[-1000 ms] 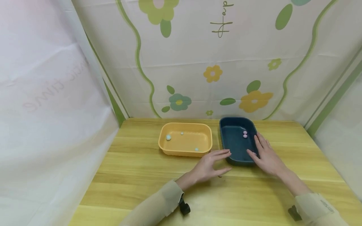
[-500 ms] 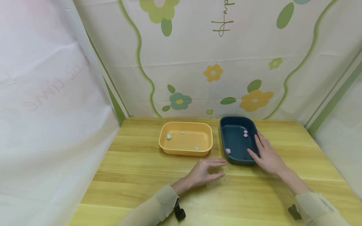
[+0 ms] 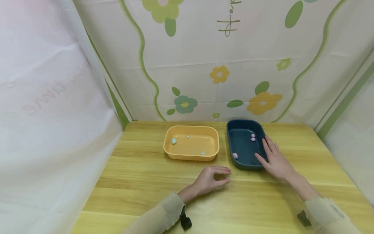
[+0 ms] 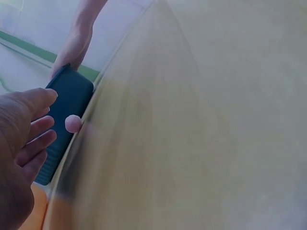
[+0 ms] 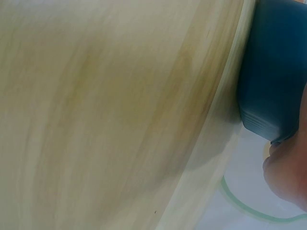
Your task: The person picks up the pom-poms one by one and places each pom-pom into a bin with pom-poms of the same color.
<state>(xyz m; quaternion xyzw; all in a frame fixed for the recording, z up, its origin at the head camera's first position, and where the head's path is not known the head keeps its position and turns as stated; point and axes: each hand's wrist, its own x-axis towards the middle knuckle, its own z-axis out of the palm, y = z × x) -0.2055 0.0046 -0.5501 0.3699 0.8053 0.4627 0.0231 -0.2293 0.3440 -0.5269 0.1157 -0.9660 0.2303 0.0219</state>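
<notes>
A dark blue tray (image 3: pixel 245 131) stands on the table, with two small pink balls (image 3: pixel 253 137) side by side near its right wall. Another pink ball (image 3: pixel 235 156) sits at its near left corner. My right hand (image 3: pixel 276 162) rests at the tray's right rim, fingers extended and thumb reaching over the inside. My left hand (image 3: pixel 208 178) hovers before the tray, apart from it, with nothing seen between thumb and fingers. In the left wrist view, a pink ball (image 4: pixel 73 123) shows against the tray's wall, beyond my fingers; its exact place cannot be told.
Left of the blue tray is a yellow tray (image 3: pixel 191 157) with three light blue balls, one of them larger (image 3: pixel 173 141). A wooden tabletop (image 3: pixel 140 175) runs back to a flowered white cloth (image 3: pixel 198 81). White cloth also hangs at both sides.
My left hand has drawn back from the blue tray, down and left, uncovering the pink ball at its near left corner. A pink spot by my right thumb is out of sight. The right hand stays.
</notes>
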